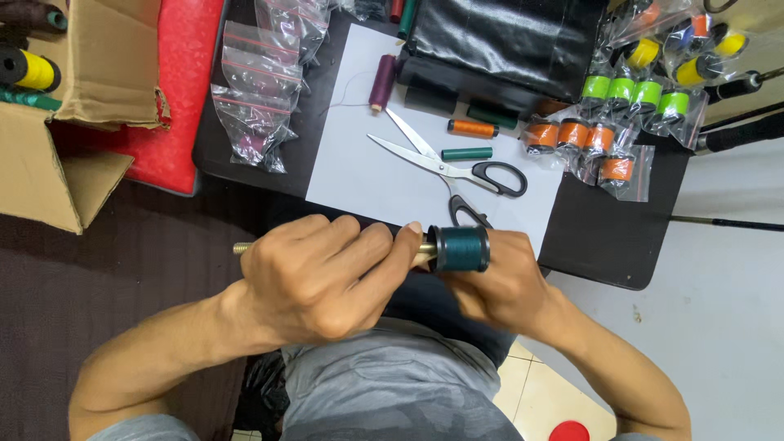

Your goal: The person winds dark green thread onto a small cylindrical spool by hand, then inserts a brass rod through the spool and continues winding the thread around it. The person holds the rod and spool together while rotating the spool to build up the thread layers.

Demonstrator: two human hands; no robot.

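Left hand [314,278]: curled into a loose fist around a thin brass-coloured rod [242,247], thumb and forefinger pressed against the near face of a spool; only the rod's end pokes out past the knuckles on the left.
Right hand [502,282]: cupped under and behind the spool, fingers closed on it; the fingertips themselves are hidden.
Teal spool [461,248]: dark teal thread wound full on a black-flanged bobbin, held in the air between the two hands, just in front of the near edge of the surface (not resting on anything).
Step in hand: judged from the grip, the spool sits on the rod and is being worked along it, either on or off; the picture does not settle which.
Next move calls for: keeping the rod in line with the spool's bore, and holding the flanges rather than the thread so the winding does not loosen.
Surface [604,237]: a dark table carrying a white sheet [367,171].
On the sheet: scissors [449,167], closed, and small purple [381,82], orange [472,127] and green [467,153] spools.
Right side: clear bags of orange spools [584,139] and lime-green spools [645,91].
Left side: a cardboard box [73,106].
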